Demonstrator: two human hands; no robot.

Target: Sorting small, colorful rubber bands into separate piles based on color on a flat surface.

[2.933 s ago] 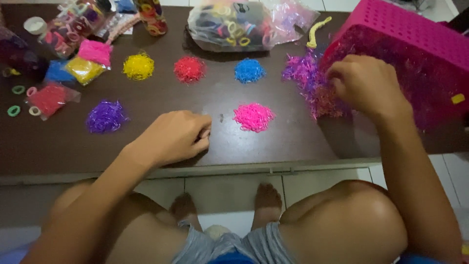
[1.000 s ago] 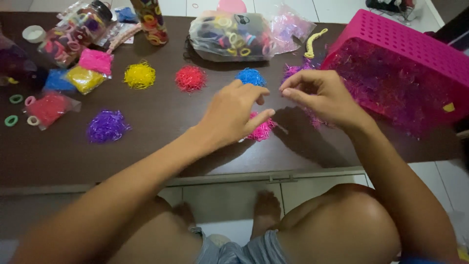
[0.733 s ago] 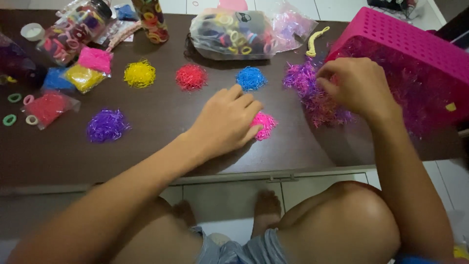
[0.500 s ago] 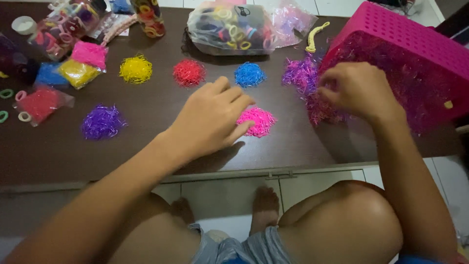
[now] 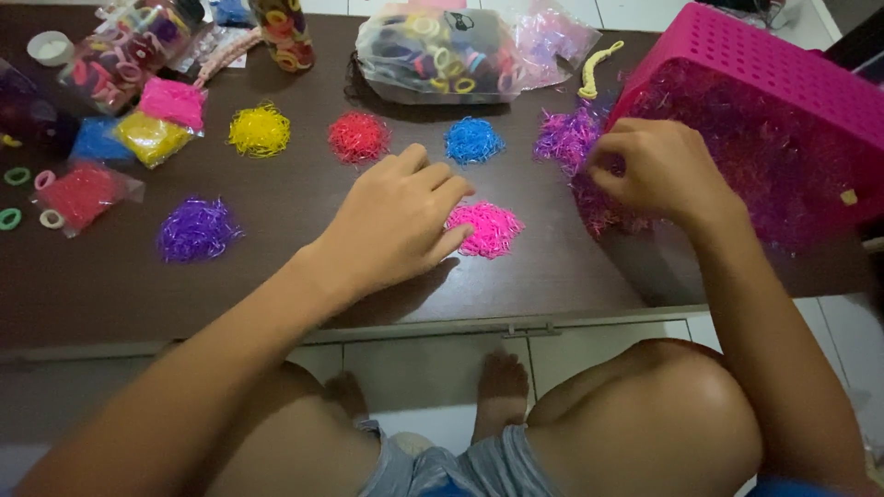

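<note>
We see a dark brown wooden surface (image 5: pixel 276 276) carrying everything. At its right end a pink perforated plastic basket (image 5: pixel 783 74) lies tipped, spilling a tangled heap of purple and pink small elastic bands (image 5: pixel 571 138). Our right hand (image 5: pixel 668 170) is curled with fingers drawn together, pinching into that heap. Our left hand (image 5: pixel 401 221) lies flat, fingers loosely spread and holding nothing, fingertips touching the small pile of bright pink elastic bands (image 5: pixel 488 228) near the surface's front edge. Behind it sit 3 separate piles: blue (image 5: pixel 472 140), red (image 5: pixel 358 137) and yellow (image 5: pixel 260 129).
</note>
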